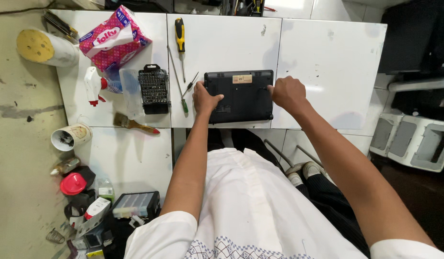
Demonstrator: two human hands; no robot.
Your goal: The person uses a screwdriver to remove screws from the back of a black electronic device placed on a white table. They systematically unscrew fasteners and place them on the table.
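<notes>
A small black laptop (243,98) lies bottom-up on the white tiled table (327,62), a tan label near its far edge. My left hand (204,98) grips its left side, thumb on the underside. My right hand (288,93) holds its right edge with fingers curled over it. A yellow-handled screwdriver (180,41) and two thin green-tipped drivers (183,96) lie just left of the laptop.
A black screwdriver bit set (154,88) with its clear lid sits left of the drivers. Further left are a spray bottle (95,86), a pink tissue pack (114,38), a paintbrush (133,124), a tape roll (42,47) and a paper cup (71,136). White boxes (414,139) stand at right.
</notes>
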